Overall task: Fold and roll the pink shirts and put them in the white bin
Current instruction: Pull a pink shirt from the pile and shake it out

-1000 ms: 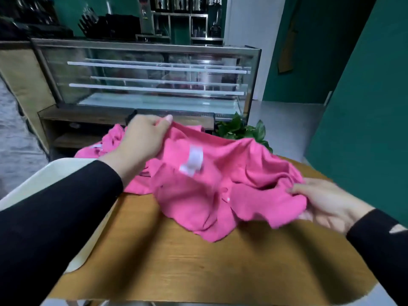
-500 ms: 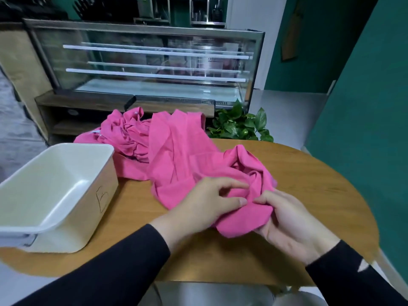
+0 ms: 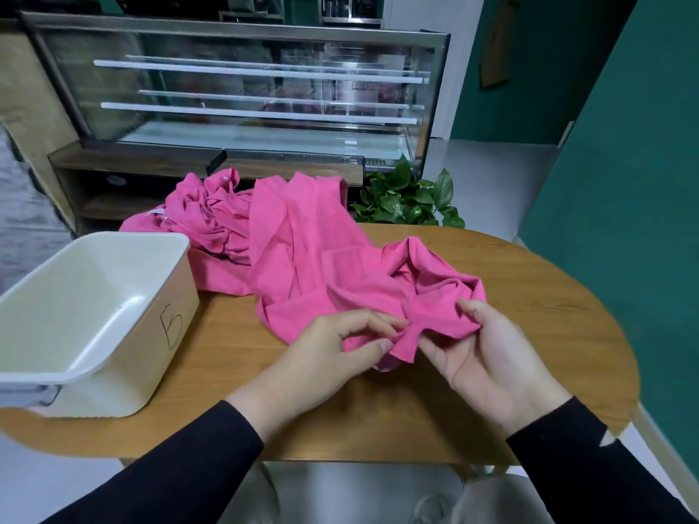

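A pink shirt [image 3: 310, 259] lies stretched across the middle of the wooden table [image 3: 529, 296], its near end bunched up. My left hand [image 3: 329, 357] pinches that near edge between thumb and fingers. My right hand [image 3: 488, 357], palm up, holds the same bunched edge from the right with curled fingers. A second crumpled pink shirt [image 3: 204, 217] sits behind, at the table's far left. The white bin [image 3: 166, 319], marked with a handwritten letter, stands at the left of the table with nothing visible inside.
A glass display case [image 3: 246, 88] on a wooden base stands behind the table. A green leafy plant [image 3: 408, 198] is past the far edge. A green wall [image 3: 624, 183] runs close along the right. My knees show below the near edge.
My left hand came back from the far side of the shirt to its near edge. Both hands now work the bunched end together, and the view has dropped, showing the bin.
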A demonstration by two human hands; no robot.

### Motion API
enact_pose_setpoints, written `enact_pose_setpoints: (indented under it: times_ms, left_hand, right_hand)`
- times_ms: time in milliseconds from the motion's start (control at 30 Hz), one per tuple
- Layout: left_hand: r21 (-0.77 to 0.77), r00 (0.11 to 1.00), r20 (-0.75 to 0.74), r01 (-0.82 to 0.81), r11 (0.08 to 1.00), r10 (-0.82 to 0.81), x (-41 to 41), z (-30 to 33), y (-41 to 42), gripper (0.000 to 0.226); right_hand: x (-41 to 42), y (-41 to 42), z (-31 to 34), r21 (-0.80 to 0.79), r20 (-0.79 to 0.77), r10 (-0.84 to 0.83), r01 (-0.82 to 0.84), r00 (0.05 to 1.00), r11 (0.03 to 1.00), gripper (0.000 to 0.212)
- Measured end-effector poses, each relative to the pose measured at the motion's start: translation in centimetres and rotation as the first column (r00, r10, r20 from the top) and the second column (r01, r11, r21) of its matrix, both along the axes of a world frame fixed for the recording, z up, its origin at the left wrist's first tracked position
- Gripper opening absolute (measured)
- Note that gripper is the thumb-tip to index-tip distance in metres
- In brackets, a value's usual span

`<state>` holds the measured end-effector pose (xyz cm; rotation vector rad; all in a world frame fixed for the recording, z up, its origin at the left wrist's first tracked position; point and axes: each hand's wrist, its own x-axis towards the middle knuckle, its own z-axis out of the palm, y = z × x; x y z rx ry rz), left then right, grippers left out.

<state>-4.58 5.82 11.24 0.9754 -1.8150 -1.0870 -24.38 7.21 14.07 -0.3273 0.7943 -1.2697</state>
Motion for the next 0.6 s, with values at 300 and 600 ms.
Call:
enact_pose_setpoints:
  times_ms: [300,600]
  left_hand:
    - [0.013,0.989,-0.069,-0.133,0.991,0.134,-2.0,-1.3,1.0,0.022]
    - [0.103,0.919,-0.3,-0.236,0.966,0.256,-0.8,-1.8,0.4,0.011]
  right_hand:
    - [0.6,0.1,-0.3,-0.025,0.065,-0.032,0.034,0.997,0.999,0.034]
    - [-1.2,0.0,-3.8,0.052,-0.602,0.009,0.028,0.799,0.998,0.038]
